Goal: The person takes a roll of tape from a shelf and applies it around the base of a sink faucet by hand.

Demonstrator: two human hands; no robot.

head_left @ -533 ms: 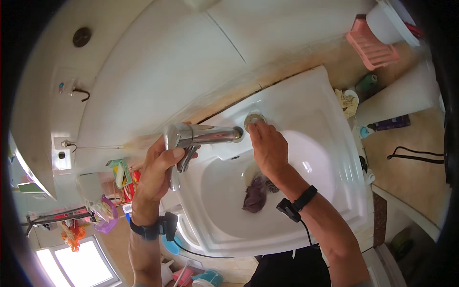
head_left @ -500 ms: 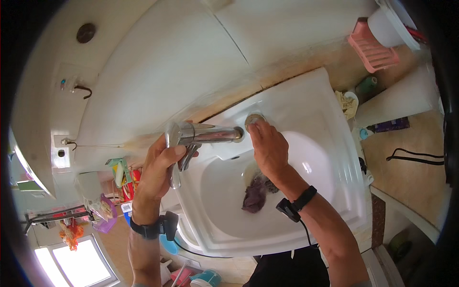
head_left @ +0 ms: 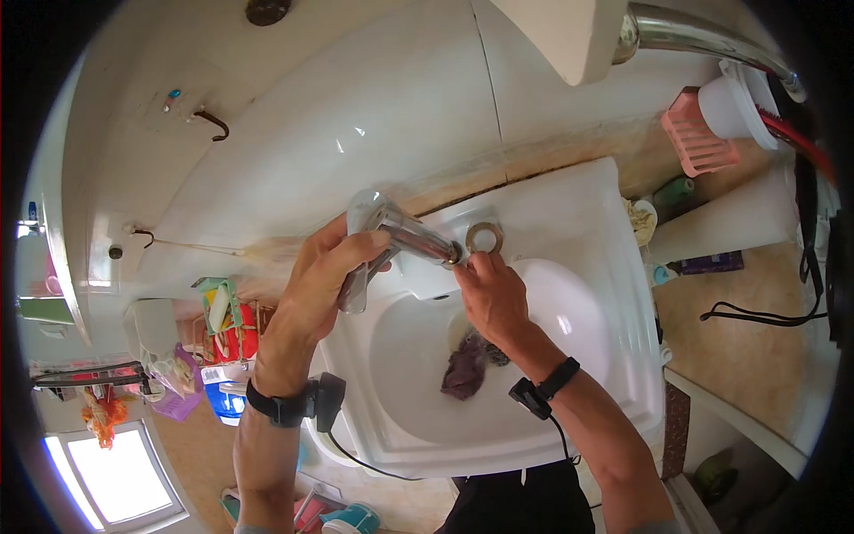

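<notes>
My left hand point(head_left: 322, 276) is wrapped round a chrome faucet point(head_left: 418, 236) by its handle end, thumb on top. The faucet's long body slants over the back ledge of a white washbasin point(head_left: 569, 445). At its dark open end my right hand point(head_left: 494, 298) is closed, fingertips pinched together. What they pinch, if anything, is hidden. Just behind those fingertips lies a tan ring point(head_left: 497, 238) with a pale middle, on the ledge. Down in the bowl a crumpled purple-brown cloth point(head_left: 464, 367) lies beside a dark patch. Both wrists wear black bands with small boxes and cables.
Right of the basin are a pink slotted dish point(head_left: 698, 133), a white cup point(head_left: 725, 107) and a black cord point(head_left: 756, 316). A chrome pipe point(head_left: 703, 36) juts out at the upper right. On the left are wall hooks point(head_left: 213, 125) and a packed green rack point(head_left: 218, 298).
The faucet's handle end has swung up and back, so its body now slants. My right fingertips have moved off the tan ring towards the faucet's end. The view has shifted.
</notes>
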